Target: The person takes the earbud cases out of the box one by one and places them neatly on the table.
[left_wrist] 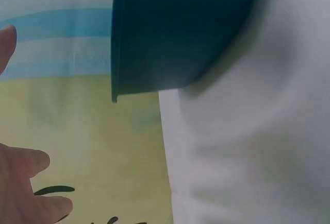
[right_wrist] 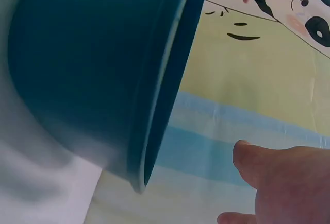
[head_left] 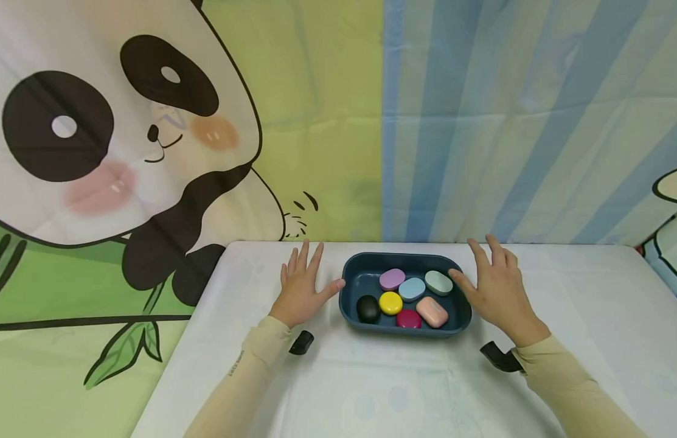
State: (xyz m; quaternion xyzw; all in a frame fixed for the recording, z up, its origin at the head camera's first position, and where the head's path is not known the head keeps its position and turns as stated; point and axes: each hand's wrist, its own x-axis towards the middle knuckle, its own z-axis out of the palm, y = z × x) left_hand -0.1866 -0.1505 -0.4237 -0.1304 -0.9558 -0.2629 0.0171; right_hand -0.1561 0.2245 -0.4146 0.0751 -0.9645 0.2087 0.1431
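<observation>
Head view shows my two hands, one at each end of the dark blue tub (head_left: 365, 267); the tub stands between them on the white tabletop (head_left: 365, 383). My left hand (head_left: 301, 295) is beside the tub's left end, my right hand (head_left: 497, 295) beside its right end; both have the fingers spread apart and hold nothing; in both wrist views the visible fingers are apart from the tub. From such a pose, I judge it wise to bring the palms evenly to both ends, with thumbs clear of the contents; equal pressure should prevent a tilt. The tub looks like a rounded rectangle with a thin rim; inside lie a purple oval (head_left: 392, 279), a light blue oval (head_left: 412, 289), a pale green oval (head_left: 438, 283), a black piece (head_left: 368, 309), a yellow piece (head_left: 390, 303), a magenta piece (head_left: 409, 319) and a pink block (head_left: 432, 312); their material I cannot tell.
</observation>
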